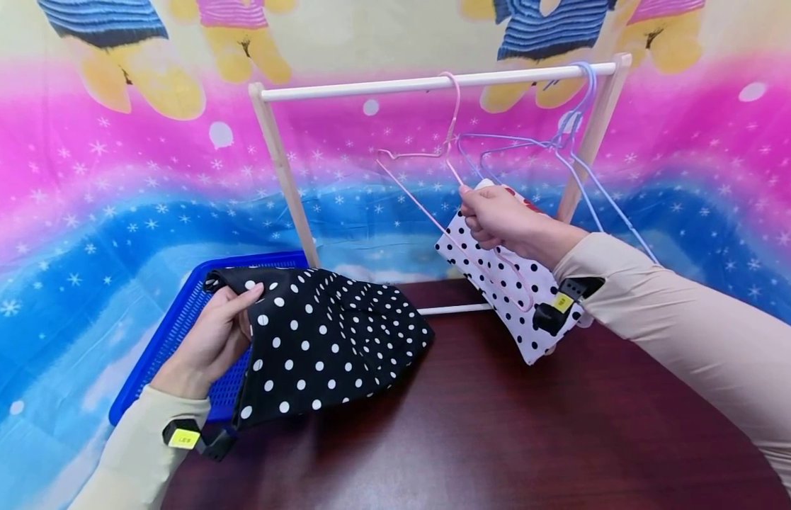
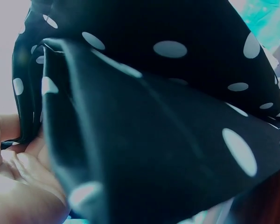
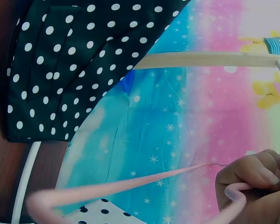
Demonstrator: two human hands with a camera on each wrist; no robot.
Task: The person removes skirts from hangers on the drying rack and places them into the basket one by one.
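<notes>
My left hand [image 1: 210,340] grips the edge of a black garment with white polka dots [image 1: 331,340], thumb on top of the cloth; its exact kind is unclear. In the left wrist view the cloth's folds [image 2: 130,126] fill most of the picture. My right hand [image 1: 506,219] pinches a pink hanger [image 1: 414,202] by one side, and the hanger's hook is at the rack's rail. Behind the right hand and hanger hangs a white garment with black dots [image 1: 462,237], partly hidden by the arm. The right wrist view shows the pink hanger [image 3: 116,186] up close, with no cloth on it.
A wooden rack with a white rail [image 1: 357,90] stands on the dark round table [image 1: 446,432]. Blue hangers [image 1: 580,142] hang at the rail's right end. At the left, a blue plastic basket [image 1: 156,354] lies partly beneath the black garment. A printed cloth backdrop [image 1: 44,248] surrounds the table.
</notes>
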